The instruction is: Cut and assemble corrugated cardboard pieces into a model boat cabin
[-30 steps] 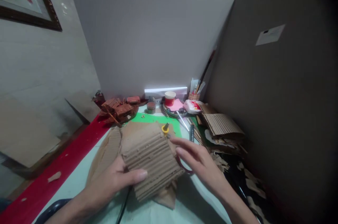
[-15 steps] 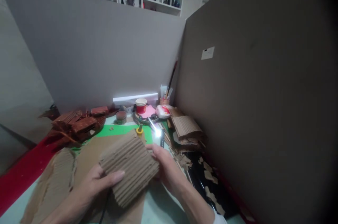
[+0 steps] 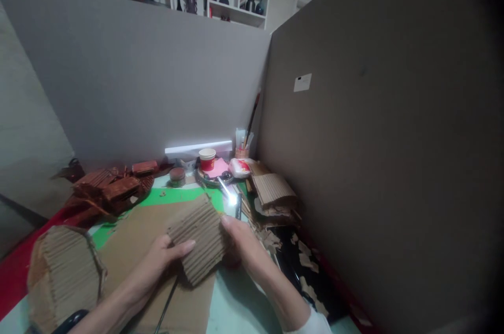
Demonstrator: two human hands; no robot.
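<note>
- Change: a second ago the right hand (image 3: 244,243) hovered apart from the corrugated cardboard piece (image 3: 200,242) with fingers spread. It now clasps the piece's right edge, as it did half a second ago.
- Change: the yellow item seen just beyond the fingers half a second ago is no longer visible. A large ribbed offcut (image 3: 63,271) now shows more fully, well to the left of the left hand (image 3: 157,260).
- Fingers: the left thumb is pressed on the ribbed top face and the other left fingers are underneath, hidden. The right fingers are curled around the edge, pinching it.
- Location: the piece is held between both hands, just above a flat brown cardboard sheet (image 3: 134,234) on the table (image 3: 236,302).
- Materials: the piece is brown, roughly rectangular, with exposed parallel flutes. The sheet under it is smooth. A green mat (image 3: 173,196) lies beyond the fingers.
- Materials: reddish-brown ribbed pieces (image 3: 110,187) are heaped beyond and left of the left fingers. A ribbed stack (image 3: 273,189) lies beyond the right fingers, with torn scraps.
- Containers: a red-and-white paper cup (image 3: 207,158) stands far beyond the fingers, contents not visible. A small holder (image 3: 241,152) beside it carries brushes.
</note>
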